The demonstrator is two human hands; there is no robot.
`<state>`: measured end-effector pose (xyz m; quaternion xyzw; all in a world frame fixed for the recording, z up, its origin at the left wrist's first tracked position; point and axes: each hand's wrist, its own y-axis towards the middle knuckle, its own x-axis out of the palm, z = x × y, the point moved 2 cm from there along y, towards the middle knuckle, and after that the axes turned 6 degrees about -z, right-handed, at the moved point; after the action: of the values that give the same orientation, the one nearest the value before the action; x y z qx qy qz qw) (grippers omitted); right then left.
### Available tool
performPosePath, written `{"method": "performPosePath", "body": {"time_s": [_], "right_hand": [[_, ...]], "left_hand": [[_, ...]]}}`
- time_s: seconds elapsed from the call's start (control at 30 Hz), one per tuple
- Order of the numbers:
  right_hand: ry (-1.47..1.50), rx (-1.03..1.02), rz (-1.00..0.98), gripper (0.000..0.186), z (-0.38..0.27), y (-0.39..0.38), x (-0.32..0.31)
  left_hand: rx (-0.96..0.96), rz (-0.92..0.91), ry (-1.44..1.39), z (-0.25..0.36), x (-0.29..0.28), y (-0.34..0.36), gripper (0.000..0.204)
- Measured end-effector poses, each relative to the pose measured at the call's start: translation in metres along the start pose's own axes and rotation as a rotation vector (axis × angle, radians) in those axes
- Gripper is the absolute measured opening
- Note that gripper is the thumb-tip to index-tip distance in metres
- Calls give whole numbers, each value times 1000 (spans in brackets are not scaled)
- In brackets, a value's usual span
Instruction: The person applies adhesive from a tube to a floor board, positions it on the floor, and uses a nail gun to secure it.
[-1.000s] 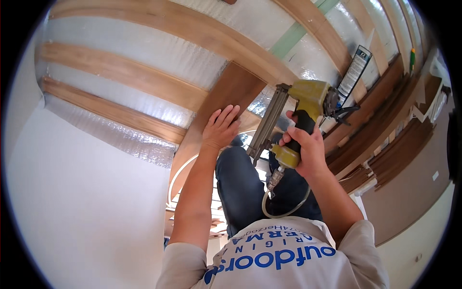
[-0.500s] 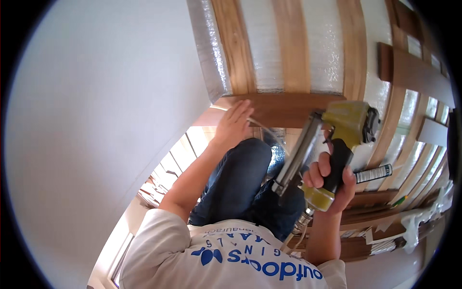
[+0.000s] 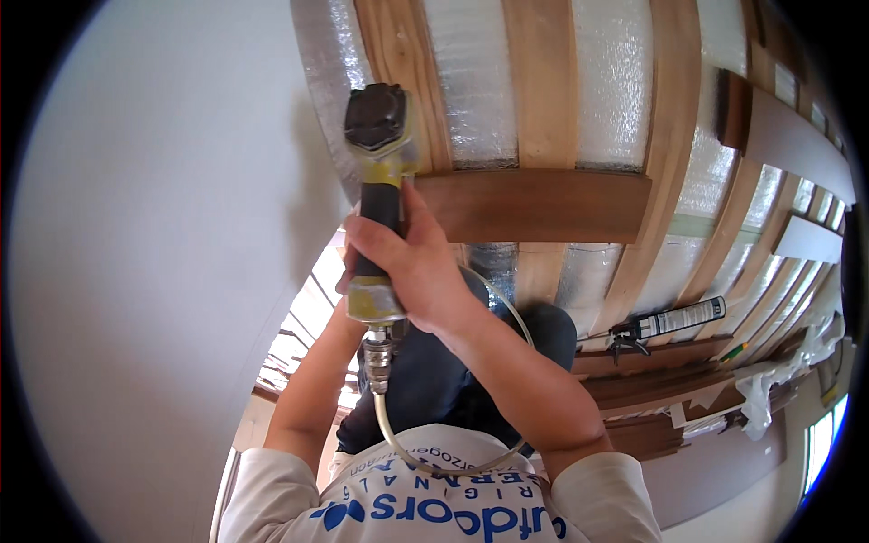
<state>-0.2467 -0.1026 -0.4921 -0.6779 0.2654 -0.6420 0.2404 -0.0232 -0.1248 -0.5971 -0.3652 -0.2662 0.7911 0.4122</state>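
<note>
Right hand (image 3: 412, 271) is wrapped tight round the black grip of the yellow nail gun (image 3: 380, 195), fingers closed on it, air hose (image 3: 453, 462) looping down from the base of the handle and back up past the forearm. Gun's head sits up at the left end of the dark brown board (image 3: 534, 204), right by the white wall (image 3: 163, 271), nose pointing away from the cam so can't see exactly where the tip lands.

Left hand is prob tucked behind the gun and right wrist, only the left forearm (image 3: 303, 398) shows, so can't tell if it's open or gripping anything.

Board lies across the pale wood battens (image 3: 543, 81) w/ silver foil insulation (image 3: 471, 81) between them.

How I'd do it, imo: keep the nose square and pressed flat to the board over a batten, not over foil, or the nail holds nothing. Keep the hidden hand well off the firing line. Watch the hose doesn't tug the gun off angle. Board end near the wall is split-prone, so stay a bit in from the edge.

Caulk gun (image 3: 665, 321) and stacked boards (image 3: 652, 385) lie off to the right.
</note>
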Motion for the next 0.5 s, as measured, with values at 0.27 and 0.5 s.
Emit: {"method": "performPosePath", "body": {"time_s": [0.27, 0.5], "right_hand": [[-424, 36, 201, 58, 19, 26, -7], [-485, 183, 233, 60, 8, 34, -6]], "left_hand": [[-51, -51, -20, 23, -28, -15, 70], [-73, -87, -16, 28, -27, -13, 69]]}}
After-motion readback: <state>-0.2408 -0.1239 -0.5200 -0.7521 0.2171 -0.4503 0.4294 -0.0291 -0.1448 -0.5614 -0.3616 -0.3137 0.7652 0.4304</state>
